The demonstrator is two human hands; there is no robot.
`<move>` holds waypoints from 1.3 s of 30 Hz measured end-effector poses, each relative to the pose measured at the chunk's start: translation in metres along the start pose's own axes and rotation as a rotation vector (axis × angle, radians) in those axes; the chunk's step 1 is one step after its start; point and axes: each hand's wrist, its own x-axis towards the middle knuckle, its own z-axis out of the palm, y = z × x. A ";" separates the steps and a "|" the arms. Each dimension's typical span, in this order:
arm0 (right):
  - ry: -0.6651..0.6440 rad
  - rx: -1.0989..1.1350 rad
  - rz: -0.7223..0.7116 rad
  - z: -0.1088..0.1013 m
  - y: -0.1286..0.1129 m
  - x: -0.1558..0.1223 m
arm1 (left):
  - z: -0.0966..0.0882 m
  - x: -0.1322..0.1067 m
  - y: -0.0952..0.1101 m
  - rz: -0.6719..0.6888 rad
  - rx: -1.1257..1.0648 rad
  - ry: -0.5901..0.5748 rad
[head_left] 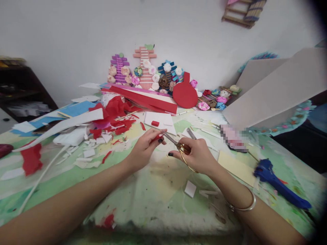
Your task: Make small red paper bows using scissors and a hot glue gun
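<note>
White wall fills the background, and below it spreads a craft table [158, 190] with a paint-stained green and cream top, littered with paper scraps. I am looking down at two bare forearms reaching in from the bottom corners and meeting near the middle of the table.

My left hand [144, 149] has its thumb and fingertips pinched shut on a small red strip [156, 137] of paper, held just above the tabletop. My right hand [198, 156] is curled through the gold handles of a pair of scissors [178, 145]; the fingers are closed around the loops, and the blades, slightly parted, point left with their tips right at the red strip. A silver bangle [244, 206] sits on the right wrist.

Just beyond the hands lies a white card [159, 120] with a small red block [155, 123] resting on it. To the left sits a heap of crumpled red paper [116, 110] among white offcuts. Long red strips [145, 98] lie behind, and a red paddle-shaped cutout [185, 93] leans near a row of paper-flower decorations [145, 73] against the wall. Large grey boards [276, 88] lean at the right. A blue glue gun [278, 183] lies on the table near my right forearm, beside a pale yellow sheet [236, 166]. A small white square [190, 189] lies between my arms.
</note>
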 end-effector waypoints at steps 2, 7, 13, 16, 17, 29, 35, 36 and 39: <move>0.011 -0.003 -0.001 0.001 -0.001 0.000 | 0.001 -0.001 -0.002 0.035 0.043 0.019; 0.034 -0.007 0.004 0.004 0.001 0.000 | 0.003 -0.005 -0.004 0.052 0.174 0.036; 0.021 0.021 0.011 0.006 0.000 -0.001 | 0.005 -0.007 -0.002 0.064 0.284 0.090; 0.025 0.031 -0.001 0.005 -0.002 -0.001 | 0.006 -0.008 -0.003 0.085 0.309 0.115; 0.028 0.032 -0.007 0.005 -0.003 -0.001 | 0.006 -0.009 -0.004 0.104 0.310 0.122; 0.064 -0.019 -0.020 0.007 -0.004 -0.002 | 0.007 -0.010 -0.006 0.145 0.298 0.120; 0.074 -0.063 -0.003 0.008 -0.001 -0.003 | 0.007 -0.010 -0.006 0.157 0.309 0.122; 0.074 -0.069 -0.001 0.008 0.000 -0.003 | 0.007 -0.010 -0.006 0.157 0.314 0.126; 0.086 -0.087 0.008 0.009 0.000 -0.003 | 0.007 -0.010 -0.006 0.152 0.325 0.129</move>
